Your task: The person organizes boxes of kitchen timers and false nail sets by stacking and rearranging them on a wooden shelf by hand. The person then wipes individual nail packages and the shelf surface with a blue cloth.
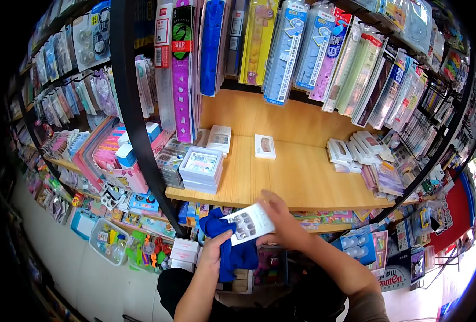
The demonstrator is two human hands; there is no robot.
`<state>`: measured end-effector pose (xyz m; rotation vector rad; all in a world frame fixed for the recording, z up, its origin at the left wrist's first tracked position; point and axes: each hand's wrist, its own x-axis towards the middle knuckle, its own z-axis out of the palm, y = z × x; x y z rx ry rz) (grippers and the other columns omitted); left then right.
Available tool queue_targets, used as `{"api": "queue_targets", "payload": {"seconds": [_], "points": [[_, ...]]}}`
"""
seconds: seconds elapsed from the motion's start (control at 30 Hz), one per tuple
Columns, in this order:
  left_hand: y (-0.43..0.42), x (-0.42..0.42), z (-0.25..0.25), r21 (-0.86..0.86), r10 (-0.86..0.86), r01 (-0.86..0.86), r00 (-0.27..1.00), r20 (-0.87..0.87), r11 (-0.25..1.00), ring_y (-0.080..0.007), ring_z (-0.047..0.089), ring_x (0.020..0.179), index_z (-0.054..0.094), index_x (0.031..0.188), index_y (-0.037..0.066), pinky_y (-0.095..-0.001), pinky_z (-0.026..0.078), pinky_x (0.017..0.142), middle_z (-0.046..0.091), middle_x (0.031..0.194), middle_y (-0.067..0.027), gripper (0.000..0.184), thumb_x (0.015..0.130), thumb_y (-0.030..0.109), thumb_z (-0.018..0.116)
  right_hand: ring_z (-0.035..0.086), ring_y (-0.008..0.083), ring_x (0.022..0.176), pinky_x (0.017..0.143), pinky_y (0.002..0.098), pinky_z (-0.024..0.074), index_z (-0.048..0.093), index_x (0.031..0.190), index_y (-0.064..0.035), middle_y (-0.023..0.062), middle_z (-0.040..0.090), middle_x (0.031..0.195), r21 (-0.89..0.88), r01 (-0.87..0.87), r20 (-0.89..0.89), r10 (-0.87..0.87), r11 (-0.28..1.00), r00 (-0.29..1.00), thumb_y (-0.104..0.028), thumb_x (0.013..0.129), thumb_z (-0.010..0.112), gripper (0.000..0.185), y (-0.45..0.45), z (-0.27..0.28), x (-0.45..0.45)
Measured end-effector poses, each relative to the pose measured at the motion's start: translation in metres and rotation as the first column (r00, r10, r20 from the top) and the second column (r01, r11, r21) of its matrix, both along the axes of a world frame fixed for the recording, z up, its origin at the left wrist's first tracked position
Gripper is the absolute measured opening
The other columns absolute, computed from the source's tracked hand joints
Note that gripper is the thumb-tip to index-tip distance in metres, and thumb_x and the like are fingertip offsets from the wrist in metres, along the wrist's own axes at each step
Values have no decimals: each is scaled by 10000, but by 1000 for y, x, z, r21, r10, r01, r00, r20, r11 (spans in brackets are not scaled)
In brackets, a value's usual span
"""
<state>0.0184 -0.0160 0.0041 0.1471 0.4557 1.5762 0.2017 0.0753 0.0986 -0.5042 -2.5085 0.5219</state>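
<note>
Your left hand [215, 250] clamps a white windowed box [250, 224] over blue cloth [237, 258]; your right hand [283, 221] adjoins it, grip unclear.

White pack [251, 224]: smooth, crisp, looks like card!
Blue cloth [240, 258]: soft, matt fabric, rumpled all through.
Shelf [281, 180]: pale wood, grain showing, faint sheen.
Black post [132, 96]: smooth, metal by its look.
Purple ruler [183, 102]: shiny plastic, catching light!
Bin [95, 241]: cloudy, translucent plastic.
</note>
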Motion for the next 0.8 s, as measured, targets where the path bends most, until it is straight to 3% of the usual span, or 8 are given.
{"api": "queue_targets", "payload": {"seconds": [0.03, 0.07, 0.13, 0.17, 0.37, 0.47, 0.63, 0.8], "points": [[0, -1, 2, -4, 33, -34, 999, -39, 999, -289, 607, 1032, 485, 1239, -35, -409, 486, 930, 597, 1142, -161, 486, 777, -30, 637, 349, 357, 1299, 1059, 398, 336, 278, 1398, -9, 223, 371, 1376, 0, 118, -102, -118, 993, 988, -182, 675, 812, 915, -5, 4, -3], [0, 0, 6, -2, 66, -66, 997, -48, 998, -286, 607, 1031, 486, 1240, -31, -405, 487, 927, 598, 1142, -160, 486, 779, -30, 639, 372, 331, 1285, 1049, 387, 350, 277, 1394, -5, 212, 387, 1367, -258, 65, -194, -118, 964, 974, -142, 710, 784, 862, -5, -6, -3], [1, 3, 9, -4, 126, -127, 990, -65, 992, -280, 608, 1029, 489, 1242, -23, -398, 490, 920, 599, 1141, -156, 486, 782, -30, 643, 420, 278, 1258, 1030, 366, 376, 276, 1387, 2, 190, 419, 1348, -691, -116, -351, -190, 714, 917, -62, 778, 729, 761, -8, -20, -7], [4, 3, -1, -20, 129, -130, 990, -58, 991, -256, 610, 1021, 494, 1242, -12, -385, 492, 911, 599, 1143, -138, 488, 782, -39, 654, 524, 201, 1144, 955, 323, 456, 340, 1331, 16, 161, 496, 1266, -775, -180, -363, -193, 606, 912, 21, 855, 613, 549, -10, -22, -6], [5, 10, 6, -9, 193, -205, 932, -305, 979, -251, 608, 1027, 474, 1245, 9, -401, 495, 917, 602, 1119, -127, 552, 743, -54, 696, 626, 148, 934, 801, 271, 546, 427, 1213, 41, 120, 611, 1071, -820, -74, -299, -315, 567, 901, 7, 902, 550, 336, 5, -33, -8], [1, 12, 19, -35, 126, -150, 917, -378, 988, -190, 574, 1065, 436, 1294, 43, -329, 470, 927, 576, 1161, -84, 578, 777, -61, 672, 631, 156, 922, 794, 276, 549, 432, 1208, 41, 117, 618, 1055, -823, -42, -268, -322, 566, 908, 0, 903, 553, 331, 8, -28, -7], [2, 15, 12, 51, 281, -301, 800, -530, 952, -175, 600, 995, 475, 1245, 36, -311, 501, 859, 602, 1093, -65, 502, 790, -32, 675, 642, 162, 879, 756, 289, 562, 438, 1205, 33, 116, 618, 1044, -825, -25, -270, -356, 564, 895, 7, 903, 544, 321, 17, -22, -12], [-6, 4, 21, -142, 246, -300, 919, -310, 943, -223, 647, 831, 518, 1157, 46, -364, 547, 702, 619, 1005, -94, 345, 845, 72, 662, 650, 169, 828, 664, 294, 565, 436, 1219, 9, 113, 622, 1010, -849, -115, -414, -515, 515, 750, -58, 943, 487, 289, 54, 6, -25]]}}
